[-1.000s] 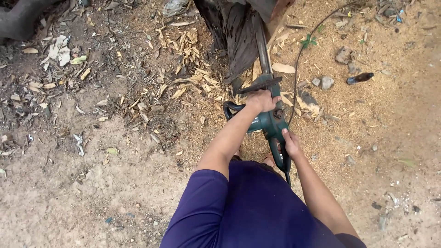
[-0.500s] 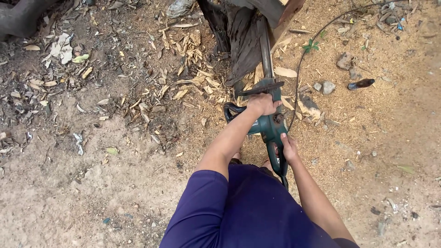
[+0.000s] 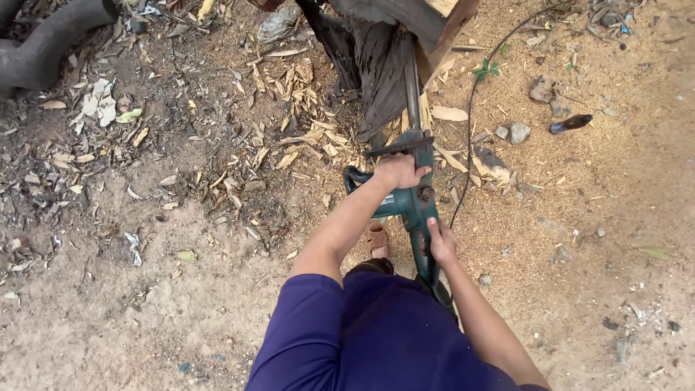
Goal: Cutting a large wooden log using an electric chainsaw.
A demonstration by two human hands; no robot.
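So the person was standing on sandy ground littered with wood chips and sawdust, holding a green electric chainsaw with both hands. The left hand was clenched around the front handle on top of the saw body, arm stretched out straight from the purple sleeve. The right hand was wrapped around the rear grip, closer to the body, fingers closed on it. The saw pointed away from the person, and its bar ran up into a dark, split chunk of log at the top of the view, right alongside a freshly cut pale face of the wood. Couldn't really tell how deep the bar sat in the wood, since the dark bark hid that part. A thin black cable curved from near the saw up toward the top right. Off to the right there were a few small stones and a dark bottle-like thing lying on the sawdust, well apart from the saw. Dry leaves and a thick dark root or pipe sat at the far left. A sandalled foot peeked out just under the left forearm.
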